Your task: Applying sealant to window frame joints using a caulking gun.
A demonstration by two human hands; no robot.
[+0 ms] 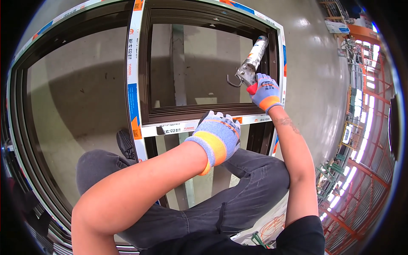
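Silver caulking gun point(251, 63) tilted inside dark frame corner point(272, 38)

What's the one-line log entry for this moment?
right hand: grips caulking gun, nozzle at window frame corner | left hand: resting on frame crossbar | person kneeling on frame

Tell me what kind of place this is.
Likely a window or door fabrication workshop: a large dark metal frame with protective film lies flat, the right hand works a caulking gun, and orange storage racks line the polished concrete floor.
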